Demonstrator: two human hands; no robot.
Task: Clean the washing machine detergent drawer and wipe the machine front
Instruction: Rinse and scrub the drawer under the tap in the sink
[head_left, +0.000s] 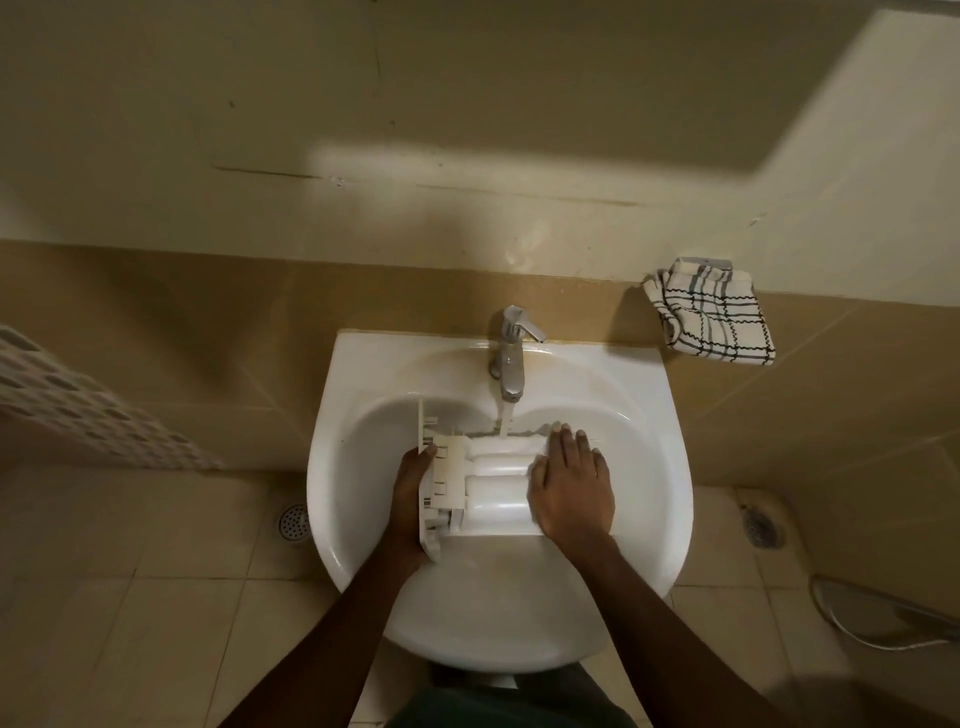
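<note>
The white detergent drawer (483, 488) lies on its side in the white sink (649, 457), its front panel turned to the left. Water runs from the chrome tap (510, 358) onto the drawer's far edge. My left hand (410, 493) grips the drawer's front panel from the left side. My right hand (571, 483) lies flat over the drawer's right end, fingers spread toward the tap; whether it holds anything underneath is hidden.
A checked cloth (711, 312) hangs on the tiled wall to the right of the sink. A white perforated basket (88, 410) shows at the left edge. Floor drains (293, 522) sit on either side, and a hose (883, 623) lies at lower right.
</note>
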